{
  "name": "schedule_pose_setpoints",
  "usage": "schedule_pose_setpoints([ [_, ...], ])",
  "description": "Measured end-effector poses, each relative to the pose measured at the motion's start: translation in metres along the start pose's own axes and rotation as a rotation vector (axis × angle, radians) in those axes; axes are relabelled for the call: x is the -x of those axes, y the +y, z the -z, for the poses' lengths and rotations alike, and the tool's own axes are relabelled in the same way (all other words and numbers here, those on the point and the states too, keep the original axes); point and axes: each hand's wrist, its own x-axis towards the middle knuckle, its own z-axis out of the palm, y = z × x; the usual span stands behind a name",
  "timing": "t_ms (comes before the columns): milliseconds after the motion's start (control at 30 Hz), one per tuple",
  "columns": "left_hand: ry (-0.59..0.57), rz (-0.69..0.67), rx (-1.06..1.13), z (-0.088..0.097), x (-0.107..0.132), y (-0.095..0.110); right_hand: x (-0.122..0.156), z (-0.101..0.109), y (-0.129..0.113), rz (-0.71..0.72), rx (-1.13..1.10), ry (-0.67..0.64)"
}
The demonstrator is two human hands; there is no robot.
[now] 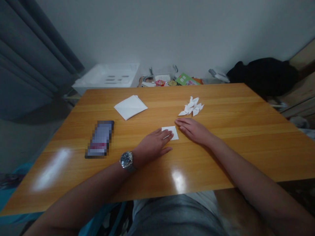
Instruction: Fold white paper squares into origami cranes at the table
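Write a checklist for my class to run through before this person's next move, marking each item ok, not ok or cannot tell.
1. Small white paper held down: ok; the left hand lies with its fingers across it.
2. Right hand free: ok; it rests beside the small paper, seemingly holding nothing.
3. Whole small paper in sight: not ok; the left fingers cover part.
4. Paper edges lined up: cannot tell; too small and partly hidden.
5. Folded white pieces apart from the small paper: ok; they lie farther back, beyond the right hand.
6. Phone clear of both hands: ok; it lies to the left.
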Motion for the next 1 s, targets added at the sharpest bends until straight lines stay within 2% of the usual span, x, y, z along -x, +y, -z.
schedule_pose_setpoints([
  [167,0.003,0.020,0.054,-0.001,0.001,-0.007,0.002,0.007,0.000,0.045,-0.021,-0.024],
  [400,-0.026,0.047,0.061,0.000,0.003,0.000,0.004,0.008,-0.008,0.103,0.056,-0.191],
  [733,-0.035,0.041,0.040,0.000,0.001,0.002,0.007,0.007,-0.012,0.091,0.089,-0.203],
  [1000,-0.012,0.037,0.063,-0.002,0.002,0.002,0.008,0.007,-0.010,0.138,0.161,-0.241],
])
